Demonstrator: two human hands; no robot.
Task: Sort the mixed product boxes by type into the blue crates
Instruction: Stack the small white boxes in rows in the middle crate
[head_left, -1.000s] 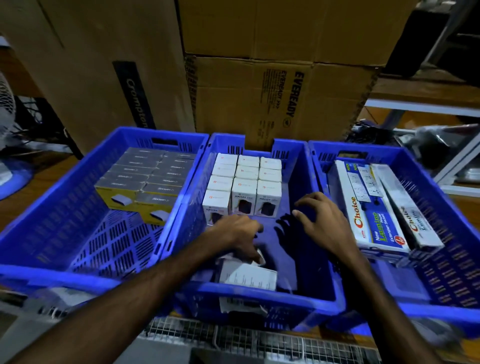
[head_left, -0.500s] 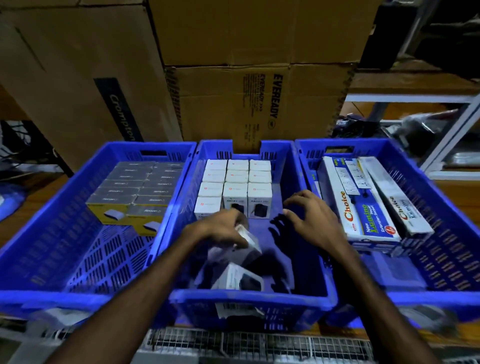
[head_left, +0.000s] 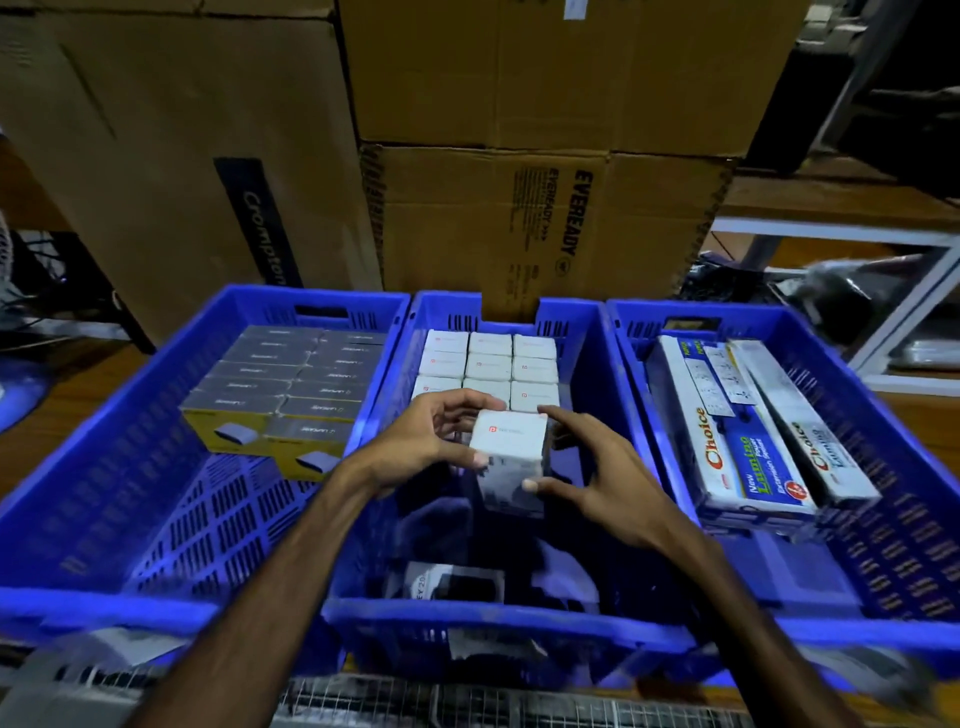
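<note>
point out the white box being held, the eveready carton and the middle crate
white box (head_left: 508, 434): head view, its top face
eveready carton (head_left: 540, 223): head view, its printed front
middle crate (head_left: 498, 621): head view, its near rim

Three blue slotted plastic crates: left (head_left: 104, 467), middle (head_left: 597, 415), right (head_left: 883, 441). Grey-topped rectangular boxes with yellow front faces (head_left: 280, 384) fill the left crate. White cube-shaped cartons bearing a small red logo (head_left: 488, 358) sit in the middle crate; one such white carton with a grey lower face (head_left: 511, 452). Long white-and-blue boxes with red and yellow lettering (head_left: 737, 441) occupy the right crate. Brown corrugated cardboard cartons with black print (head_left: 519, 223).
</note>
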